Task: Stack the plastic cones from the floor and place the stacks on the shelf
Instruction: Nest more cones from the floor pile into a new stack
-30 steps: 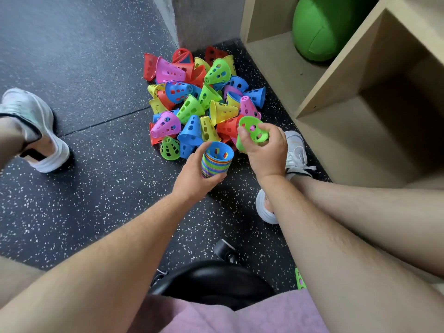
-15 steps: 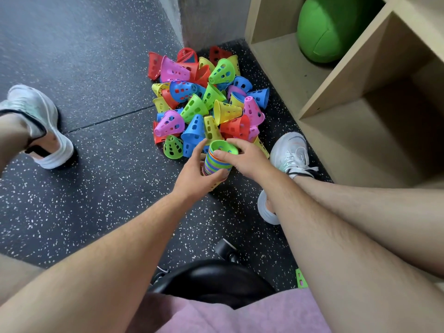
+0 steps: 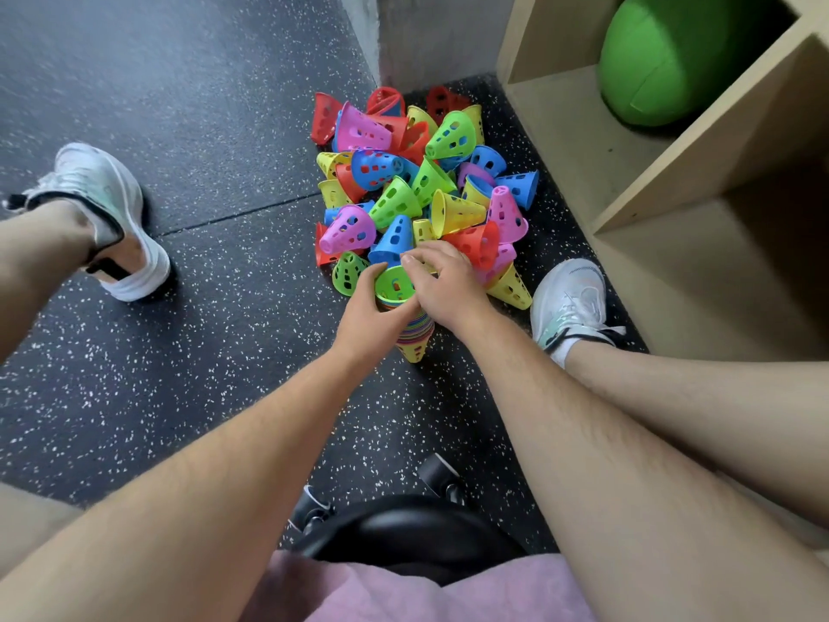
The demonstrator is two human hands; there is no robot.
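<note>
Head view: the left hand [image 3: 368,316] is wrapped round the stack [image 3: 415,338], its long axis pointing tip-down towards the person, mouth up. 1 green cone [image 3: 394,285] sits in that mouth. The right hand [image 3: 448,289] lies across the rim, fingers bent; whether they pinch it I cannot tell. The loose pile [image 3: 403,186] lies just beyond those fingertips, so the right hand is nearer. The shelf [image 3: 578,145] stands farther right.

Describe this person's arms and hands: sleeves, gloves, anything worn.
The left forearm and right forearm are bare, no sleeves in view. The left hand and right hand wear no gloves; no watch, band or ring shows.
</note>
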